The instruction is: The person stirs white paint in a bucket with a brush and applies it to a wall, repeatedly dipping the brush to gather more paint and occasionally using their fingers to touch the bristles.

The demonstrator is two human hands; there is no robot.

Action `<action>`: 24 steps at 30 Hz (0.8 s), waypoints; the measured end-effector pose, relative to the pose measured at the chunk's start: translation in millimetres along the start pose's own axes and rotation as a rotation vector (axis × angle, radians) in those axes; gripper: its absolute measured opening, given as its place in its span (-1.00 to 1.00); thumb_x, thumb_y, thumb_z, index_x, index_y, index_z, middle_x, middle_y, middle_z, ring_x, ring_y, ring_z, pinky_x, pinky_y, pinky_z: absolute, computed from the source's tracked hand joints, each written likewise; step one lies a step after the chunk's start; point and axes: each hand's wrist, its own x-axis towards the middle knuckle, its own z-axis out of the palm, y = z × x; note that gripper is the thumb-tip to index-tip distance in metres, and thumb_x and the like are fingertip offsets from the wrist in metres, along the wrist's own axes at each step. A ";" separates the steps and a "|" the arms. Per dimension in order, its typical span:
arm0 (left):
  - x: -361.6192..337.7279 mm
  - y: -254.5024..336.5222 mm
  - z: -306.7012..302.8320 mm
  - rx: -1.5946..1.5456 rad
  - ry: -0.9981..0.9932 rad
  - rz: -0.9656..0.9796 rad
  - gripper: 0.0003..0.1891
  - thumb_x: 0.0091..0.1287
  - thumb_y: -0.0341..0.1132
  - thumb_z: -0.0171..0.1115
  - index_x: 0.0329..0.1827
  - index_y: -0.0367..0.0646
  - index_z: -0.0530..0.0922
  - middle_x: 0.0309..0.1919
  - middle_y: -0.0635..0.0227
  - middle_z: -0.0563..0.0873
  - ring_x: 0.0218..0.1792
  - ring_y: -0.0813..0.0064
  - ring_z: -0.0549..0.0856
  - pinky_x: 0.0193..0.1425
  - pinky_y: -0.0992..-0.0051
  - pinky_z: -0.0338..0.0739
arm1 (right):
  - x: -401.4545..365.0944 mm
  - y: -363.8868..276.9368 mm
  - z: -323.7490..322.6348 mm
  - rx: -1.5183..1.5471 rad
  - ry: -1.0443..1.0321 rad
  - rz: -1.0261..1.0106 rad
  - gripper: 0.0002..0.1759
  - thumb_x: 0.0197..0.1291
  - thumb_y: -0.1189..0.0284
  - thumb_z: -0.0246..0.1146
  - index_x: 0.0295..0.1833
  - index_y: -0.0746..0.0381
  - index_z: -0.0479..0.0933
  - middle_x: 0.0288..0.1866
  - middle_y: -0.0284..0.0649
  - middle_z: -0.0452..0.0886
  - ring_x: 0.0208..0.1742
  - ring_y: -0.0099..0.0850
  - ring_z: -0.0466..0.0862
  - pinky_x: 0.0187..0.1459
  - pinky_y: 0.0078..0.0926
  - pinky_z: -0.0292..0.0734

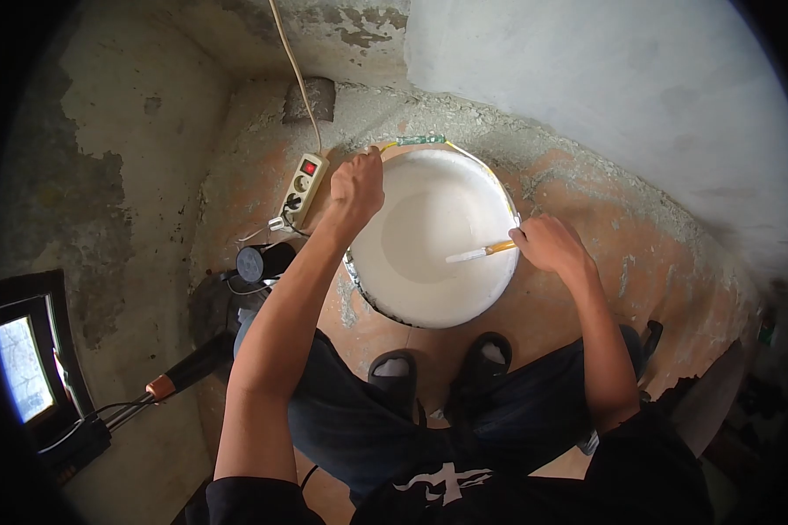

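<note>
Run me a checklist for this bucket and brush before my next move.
1. Right hand gripping yellow-handled paintbrush: ok.
2. Left hand on green-gripped wire handle: ok.
3. Bristles over the inside of the large round white bucket: ok.
4. Bristles touching the smooth white contents: cannot tell.
5. Cream power strip with red switch apart from bucket: ok.
6. Black open-toed slippers apart from bucket: ok.

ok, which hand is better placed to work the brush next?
Likely the right: the right hand holds the brush, bristles within the rim of the bucket, while the left hand is occupied at the bucket handle.
</note>
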 end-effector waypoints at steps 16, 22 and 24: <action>-2.1 2.2 4.1 0.046 0.013 -0.041 -0.59 0.08 -0.53 0.26 0.03 -0.26 0.43 -0.17 0.09 0.69 -0.13 0.16 0.72 -0.18 0.36 0.66 | -11.4 -5.6 -20.9 0.052 -0.017 0.072 -0.51 0.28 0.13 0.09 -0.46 0.32 0.60 -0.47 0.03 0.61 -0.36 -0.02 0.62 -0.23 -0.11 0.49; -1.7 2.6 6.1 0.030 0.051 -0.042 -0.62 0.06 -0.53 0.27 -0.02 -0.26 0.44 -0.19 0.12 0.70 -0.14 0.17 0.72 -0.18 0.38 0.66 | -6.7 0.8 -16.7 0.071 0.021 0.057 -0.53 0.27 0.14 0.11 -0.43 0.35 0.59 -0.46 0.10 0.57 -0.37 0.05 0.56 -0.25 -0.10 0.43; -0.1 0.9 6.3 0.042 0.055 -0.039 -0.63 0.06 -0.53 0.27 -0.03 -0.26 0.45 -0.20 0.12 0.70 -0.15 0.18 0.73 -0.19 0.38 0.66 | -7.4 -3.0 -21.5 0.090 -0.035 0.086 -0.53 0.27 0.14 0.10 -0.41 0.35 0.60 -0.46 0.11 0.56 -0.38 0.05 0.56 -0.26 -0.10 0.42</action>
